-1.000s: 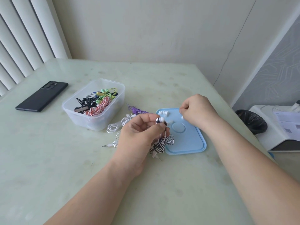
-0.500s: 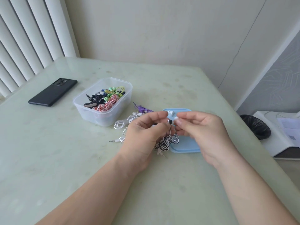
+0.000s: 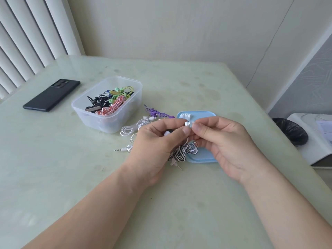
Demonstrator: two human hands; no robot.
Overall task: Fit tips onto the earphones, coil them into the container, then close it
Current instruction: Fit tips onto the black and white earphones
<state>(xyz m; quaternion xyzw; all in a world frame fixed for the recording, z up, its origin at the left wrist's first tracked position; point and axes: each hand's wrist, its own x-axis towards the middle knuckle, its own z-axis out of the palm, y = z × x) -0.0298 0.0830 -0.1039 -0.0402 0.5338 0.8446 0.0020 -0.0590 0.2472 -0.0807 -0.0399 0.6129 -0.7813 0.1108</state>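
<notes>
Over the blue lid's (image 3: 203,157) left edge, your left hand (image 3: 158,141) pinches the striped earphone bud (image 3: 186,124), and your right hand (image 3: 224,141) pinches a white tip (image 3: 192,122) against it. The tip seems soft, light and slippery, so squeeze its sides. The container (image 3: 100,121) stands beyond, left of the lid.

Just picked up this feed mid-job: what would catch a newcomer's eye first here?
Two bare hands meet at centre: the left hand grips black-and-white striped earphones, their coiled cable dangling, while the right hand pinches a small white silicone ear tip against the earbud. Behind them, a clear plastic container holds a colourful tangle of earphones, with its light blue lid lying flat beneath the right hand and a black phone at far left.
</notes>
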